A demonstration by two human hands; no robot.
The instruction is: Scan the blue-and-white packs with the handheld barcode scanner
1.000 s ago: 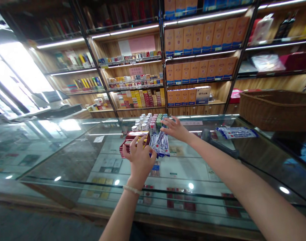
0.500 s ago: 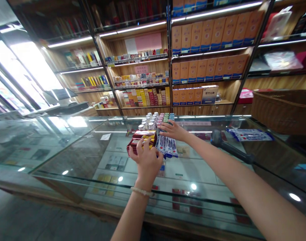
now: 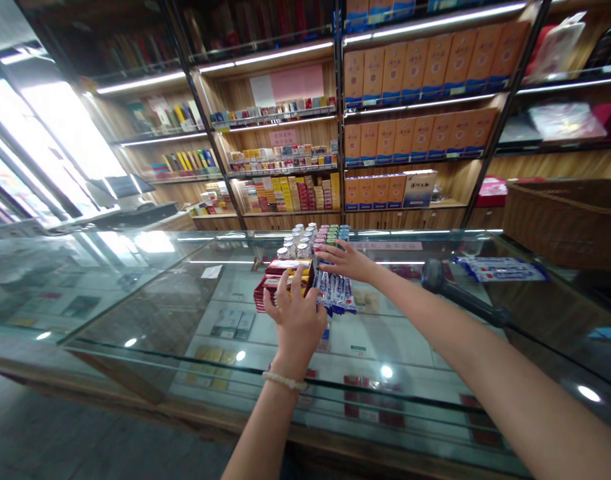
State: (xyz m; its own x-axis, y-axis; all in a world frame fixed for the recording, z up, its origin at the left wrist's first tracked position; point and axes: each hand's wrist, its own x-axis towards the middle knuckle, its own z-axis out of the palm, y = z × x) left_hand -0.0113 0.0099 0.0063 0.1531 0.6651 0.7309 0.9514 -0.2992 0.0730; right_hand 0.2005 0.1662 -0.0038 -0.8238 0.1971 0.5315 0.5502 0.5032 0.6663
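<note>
My left hand [image 3: 298, 317] is spread over the front of a stack of red and yellow snack packs [image 3: 272, 283], its fingers apart and touching the top. My right hand [image 3: 348, 261] reaches in from the right with fingers stretched out above the far end of a row of blue-and-white wrapped sticks [image 3: 338, 292]. Behind the packs stand several small clear bottles with white caps [image 3: 289, 248]. Small pink, green and blue capped bottles [image 3: 331, 233] stand in rows just past my right fingertips. Whether those fingertips touch anything is unclear.
Everything rests on a glass display counter [image 3: 415, 353]. To the right lie a black handheld scanner [image 3: 438, 277] and more blue-and-white packs [image 3: 500, 269], near a wicker basket [image 3: 560, 220]. A white paper slip [image 3: 212, 272] is on the left. Shelves of orange boxes [image 3: 418, 137] line the wall.
My left hand has shifted very slightly, its fingers straightening a little over the red and yellow packs. My right hand stays almost in the same place.
</note>
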